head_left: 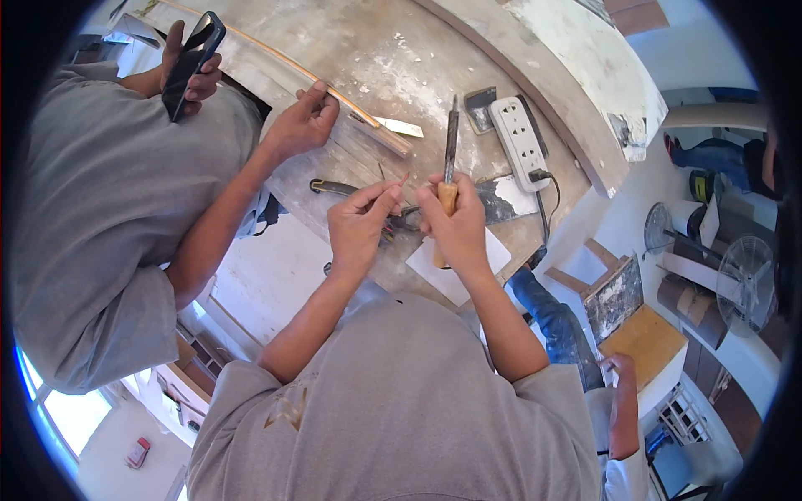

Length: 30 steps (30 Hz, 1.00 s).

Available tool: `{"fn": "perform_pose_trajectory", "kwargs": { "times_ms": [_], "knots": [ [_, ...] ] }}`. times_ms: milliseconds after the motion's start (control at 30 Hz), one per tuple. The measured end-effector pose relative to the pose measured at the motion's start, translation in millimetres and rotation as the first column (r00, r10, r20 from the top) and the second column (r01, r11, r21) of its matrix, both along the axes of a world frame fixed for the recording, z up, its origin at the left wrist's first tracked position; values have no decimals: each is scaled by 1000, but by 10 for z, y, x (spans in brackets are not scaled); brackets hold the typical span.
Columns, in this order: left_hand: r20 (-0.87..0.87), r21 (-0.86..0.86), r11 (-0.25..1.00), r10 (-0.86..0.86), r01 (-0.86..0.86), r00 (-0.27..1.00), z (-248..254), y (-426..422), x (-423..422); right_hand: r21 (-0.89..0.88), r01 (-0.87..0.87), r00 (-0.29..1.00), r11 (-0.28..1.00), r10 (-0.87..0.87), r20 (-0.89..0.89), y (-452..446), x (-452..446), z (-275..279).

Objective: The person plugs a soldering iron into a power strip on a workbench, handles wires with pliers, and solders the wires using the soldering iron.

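My left hand (361, 219) is closed in a pinch on a thin reddish wire (404, 179) whose tip sticks out beyond the fingers. Beside it on the right, my right hand (459, 219) grips the wooden handle of a soldering iron (450, 150), its dark metal tip pointing away from me. A white sheet (494, 255) lies under my right hand. Left of my left hand is a dark-and-yellow handled tool (332, 187) on the worktable. Dark items between and behind my hands are partly hidden.
A white power strip (518, 138) with a plugged-in black cable lies at the worktable's (401, 83) right. A co-worker on the left holds a phone (190, 68) and touches a long thin strip (276, 54). Another person's arm (623, 409) and fans (746, 284) are at the right.
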<state>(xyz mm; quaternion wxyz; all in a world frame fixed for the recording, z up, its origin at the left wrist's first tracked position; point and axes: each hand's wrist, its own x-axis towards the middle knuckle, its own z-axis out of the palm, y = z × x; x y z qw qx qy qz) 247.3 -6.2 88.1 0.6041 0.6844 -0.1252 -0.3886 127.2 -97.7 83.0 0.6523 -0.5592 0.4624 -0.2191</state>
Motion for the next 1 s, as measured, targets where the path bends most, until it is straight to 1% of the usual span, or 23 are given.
{"fn": "perform_pose_trajectory", "kwargs": {
  "times_ms": [33, 67, 133, 167, 267, 367, 467, 567, 667, 767, 867, 1000],
  "knots": [
    [72, 34, 999, -6, 3, 997, 61, -18, 65, -102, -47, 996, 994, 39, -78, -13, -48, -37],
    [143, 69, 998, -12, 2, 990, 93, -29, 129, -135, -91, 990, 987, 76, -117, -39, -106, -29],
    [226, 98, 995, -33, 11, 974, 15, -49, 273, -193, -183, 969, 964, 145, -199, -79, -208, 51],
    [265, 114, 993, -48, 18, 963, -28, -63, 334, -178, -211, 957, 961, 166, -239, -87, -221, 118],
    [423, 133, 990, -90, 36, 902, -106, -137, 415, -328, -278, 934, 903, 173, -314, -87, -271, 67],
    [479, 96, 994, -92, 52, 873, -162, -181, 458, -358, -267, 942, 895, 165, -291, -78, -297, 33],
    [585, 65, 994, -109, 87, 803, -165, -188, 464, -355, -273, 941, 894, 172, -291, -78, -290, 81],
    [727, -13, 991, -84, 135, 681, -185, -194, 478, -303, -280, 941, 911, 197, -276, -69, -284, 78],
    [907, 30, 979, -111, 201, 405, -177, -188, 541, -299, -306, 935, 904, 226, -275, -85, -281, 116],
    [955, 57, 972, -120, 228, 273, -147, -199, 575, -335, -345, 916, 877, 237, -324, -96, -269, 177],
    [979, 51, 965, -99, 256, 180, -179, -216, 605, -357, -363, 910, 861, 246, -333, -102, -264, 199],
    [990, 72, 958, -103, 276, 100, -162, -229, 622, -370, -372, 905, 851, 243, -351, -116, -255, 200]
  ]
}}
